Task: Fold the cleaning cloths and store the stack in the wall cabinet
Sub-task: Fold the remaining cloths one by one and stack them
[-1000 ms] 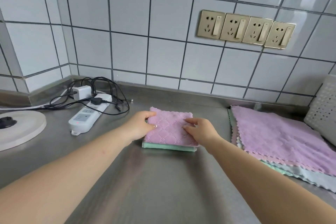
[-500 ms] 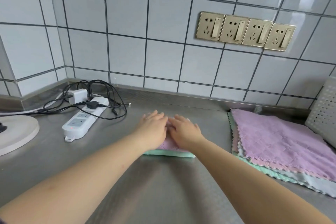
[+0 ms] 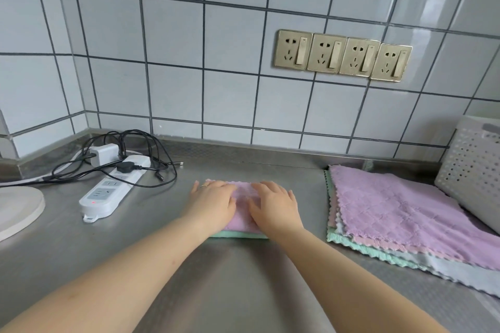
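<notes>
Stainless steel counter (image 3: pixel 230 278) runs nearest, bare forearms reaching across it. Both palms lie flat, fingers straight, pressing the folded pink cloth (image 3: pixel 243 192): left hand (image 3: pixel 213 204), right hand (image 3: pixel 276 207). A green folded cloth (image 3: pixel 238 234) sits beneath it. Unfolded cloths (image 3: pixel 392 213) are piled to the right, beside a perforated basket (image 3: pixel 473 170). Left lies a power strip (image 3: pixel 108 192); wall sockets (image 3: pixel 342 55) sit on the tiles behind.

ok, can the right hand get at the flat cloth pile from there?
Probably yes: the right hand lies flat on the folded cloths, and only bare counter separates it from the flat pile.
</notes>
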{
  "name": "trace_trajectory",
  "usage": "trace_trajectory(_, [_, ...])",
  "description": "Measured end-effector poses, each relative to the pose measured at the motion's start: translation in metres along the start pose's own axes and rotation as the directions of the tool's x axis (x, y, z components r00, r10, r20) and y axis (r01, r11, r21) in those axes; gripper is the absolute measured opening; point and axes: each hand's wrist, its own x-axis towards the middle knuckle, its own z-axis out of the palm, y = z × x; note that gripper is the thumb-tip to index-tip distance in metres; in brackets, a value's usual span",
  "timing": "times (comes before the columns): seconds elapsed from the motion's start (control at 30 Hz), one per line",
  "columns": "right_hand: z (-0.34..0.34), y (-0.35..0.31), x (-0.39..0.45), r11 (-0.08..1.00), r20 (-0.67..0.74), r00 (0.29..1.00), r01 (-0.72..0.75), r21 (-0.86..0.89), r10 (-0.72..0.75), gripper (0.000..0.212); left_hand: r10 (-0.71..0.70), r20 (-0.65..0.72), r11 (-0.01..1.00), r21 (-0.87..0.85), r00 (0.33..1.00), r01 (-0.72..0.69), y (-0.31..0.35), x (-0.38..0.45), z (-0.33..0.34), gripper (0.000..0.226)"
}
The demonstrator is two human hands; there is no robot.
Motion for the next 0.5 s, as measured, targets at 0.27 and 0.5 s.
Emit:
trace_trajectory(0.27, [-0.055,0.077,-0.045,1.000,-0.090,0.996,-0.008,0.003,0.008,0.037,0.221,-0.047,0.945,-0.236,0.974,-0.226,0.093,0.000,-0.004,0.032])
trace_trajectory(0.5, [-0.111,0.153,-0.091,0.992,-0.109,0.990,-0.102,-0.070,0.094,0.028,0.329,0.031,0.913,-0.268,0.944,-0.309,0.167,-0.001,0.019,0.031])
